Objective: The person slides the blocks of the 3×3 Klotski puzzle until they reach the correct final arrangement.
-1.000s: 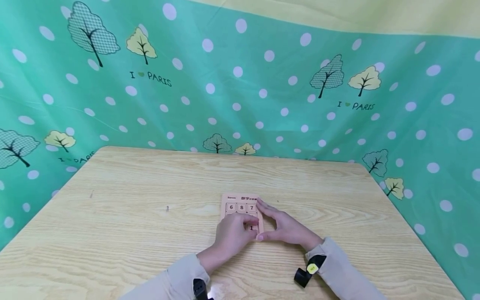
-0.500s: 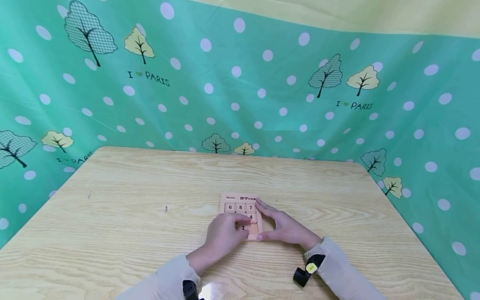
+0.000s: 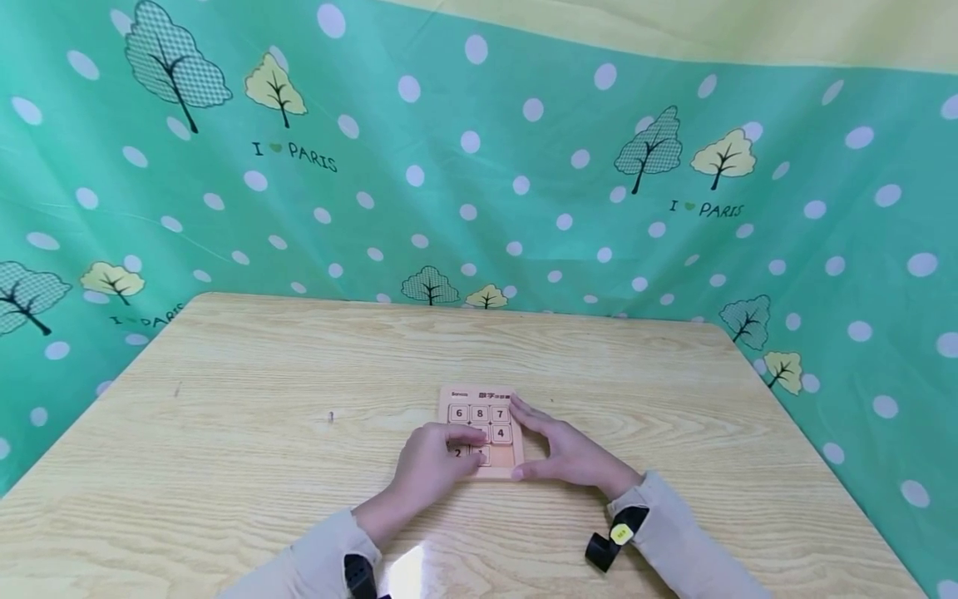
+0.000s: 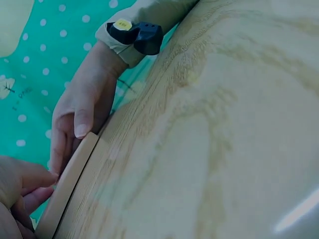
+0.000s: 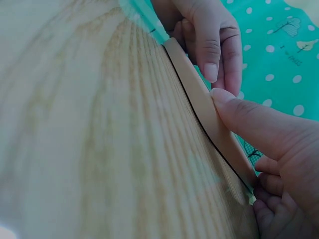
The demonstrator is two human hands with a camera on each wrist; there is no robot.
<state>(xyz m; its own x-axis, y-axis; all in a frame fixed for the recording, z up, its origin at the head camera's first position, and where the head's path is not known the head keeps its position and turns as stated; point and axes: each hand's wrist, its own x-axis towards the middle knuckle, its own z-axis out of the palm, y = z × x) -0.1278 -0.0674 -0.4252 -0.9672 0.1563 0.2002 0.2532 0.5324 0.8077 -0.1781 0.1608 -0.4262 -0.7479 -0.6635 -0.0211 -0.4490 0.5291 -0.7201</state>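
A pink number slide puzzle [image 3: 469, 389] lies flat on the table in the head view. Its top row reads 6, 8, 7; the 4 tile [image 3: 501, 433] ends the middle row. Below, the 2 tile [image 3: 458, 454] and the 1 tile [image 3: 482, 456] sit left of a bare slot [image 3: 503, 457]. My left hand [image 3: 428, 459] is over the left side, thumb tip on the 1 tile and index fingertip at the middle row, hiding some tiles. My right hand [image 3: 561, 451] grips the frame's right side, its thumb [image 5: 224, 96] on the near edge in the right wrist view.
The wooden table [image 3: 284, 466] spreads around the puzzle. Behind it hangs a green dotted cloth [image 3: 479, 166] printed with trees. A black strap with a yellow label [image 3: 622, 534] circles the right sleeve, its loose end sticking out.
My left hand has moved left, and the 1 tile has slid from the bottom right slot to the bottom middle, baring the corner slot. The right hand keeps its place on the frame.
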